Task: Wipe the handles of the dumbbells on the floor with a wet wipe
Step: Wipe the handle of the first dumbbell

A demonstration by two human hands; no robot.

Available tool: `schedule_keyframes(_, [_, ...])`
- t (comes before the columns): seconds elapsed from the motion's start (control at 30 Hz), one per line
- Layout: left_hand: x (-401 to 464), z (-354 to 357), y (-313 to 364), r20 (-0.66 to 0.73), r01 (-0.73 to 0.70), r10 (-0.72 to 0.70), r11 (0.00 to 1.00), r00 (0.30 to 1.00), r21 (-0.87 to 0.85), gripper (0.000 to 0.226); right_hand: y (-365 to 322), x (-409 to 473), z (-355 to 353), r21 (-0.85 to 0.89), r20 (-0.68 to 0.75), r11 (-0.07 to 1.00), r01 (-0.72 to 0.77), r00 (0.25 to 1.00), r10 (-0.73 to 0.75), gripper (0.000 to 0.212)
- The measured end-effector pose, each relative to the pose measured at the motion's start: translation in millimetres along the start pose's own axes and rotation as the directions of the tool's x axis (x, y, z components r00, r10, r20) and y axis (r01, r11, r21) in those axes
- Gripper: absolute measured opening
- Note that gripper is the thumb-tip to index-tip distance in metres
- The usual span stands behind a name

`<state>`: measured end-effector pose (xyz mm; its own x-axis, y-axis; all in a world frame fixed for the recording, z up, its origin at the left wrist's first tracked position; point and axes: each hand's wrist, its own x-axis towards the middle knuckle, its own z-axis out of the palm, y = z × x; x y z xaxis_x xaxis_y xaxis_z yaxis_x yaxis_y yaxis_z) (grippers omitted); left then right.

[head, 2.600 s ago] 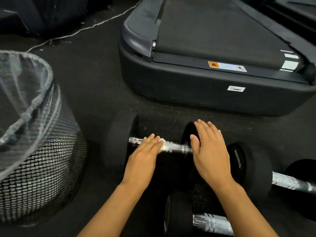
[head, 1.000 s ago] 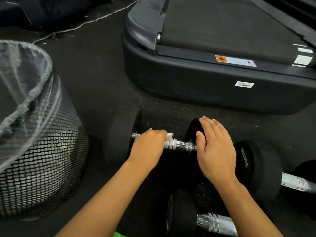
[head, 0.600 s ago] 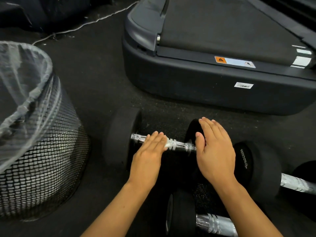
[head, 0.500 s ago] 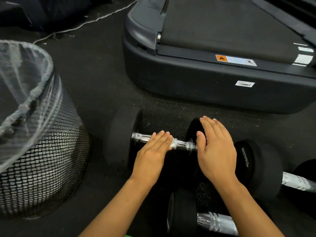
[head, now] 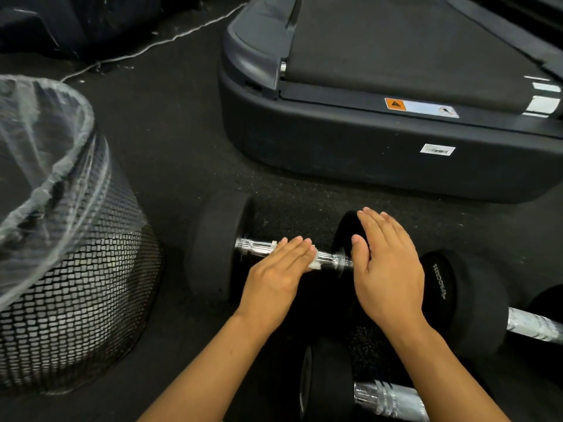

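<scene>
I count three dumbbells on the floor: one under my hands [head: 219, 248], one to its right [head: 475, 303] and one nearest me [head: 329, 382]. Three chrome handles show, one on each [head: 259, 246] [head: 533, 325] [head: 390, 397]. There is one white wet wipe [head: 316, 264]. Two hands are in view, my left hand [head: 274, 278] and my right hand [head: 387, 269]. Beside them stand one mesh bin [head: 76, 306] with one clear liner [head: 39, 141], one treadmill [head: 380, 141] carrying two stickers [head: 422, 108] [head: 437, 150], and one white cable [head: 152, 45].

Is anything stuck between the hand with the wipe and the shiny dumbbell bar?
Nothing visible is in the way. The left hand lies flat on the handle, pressing only the wet wipe against it. The right hand rests on the dumbbell's right weight, beside the wiping path.
</scene>
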<state>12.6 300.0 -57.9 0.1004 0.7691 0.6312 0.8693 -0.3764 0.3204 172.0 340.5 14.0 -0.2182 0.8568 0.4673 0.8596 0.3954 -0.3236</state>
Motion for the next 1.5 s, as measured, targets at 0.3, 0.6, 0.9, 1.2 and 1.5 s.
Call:
schedule_keyframes(0.3, [9,0,1,0.045,0.014,-0.014,1.0,0.999,-0.007,0.034,0,1,0,0.021,0.003,1.0,-0.009,1.0,0.009,0.05])
schedule_keyframes(0.6, [27,-10,9,0.193,0.17,-0.175,0.985,0.965,0.039,0.036,0,2,-1,0.024,0.0,1.0,-0.011,1.0,0.011,0.05])
schedule_keyframes(0.9, [28,-19,1,0.265,0.255,-0.262,0.965,0.928,0.061,0.027,0,0,-3,0.03,0.009,0.999,-0.014,1.0,0.014,0.05])
schedule_keyframes(1.2, [24,-26,4,0.224,0.296,-0.332,0.938,0.916,0.182,0.031,1,1,-1,0.04,0.01,0.999,-0.019,1.0,0.019,0.05])
schedule_keyframes(1.5, [-7,-17,6,0.028,0.201,-0.209,0.962,0.977,0.188,0.038,1,1,-1,0.047,0.006,0.999,-0.028,1.0,0.028,0.051])
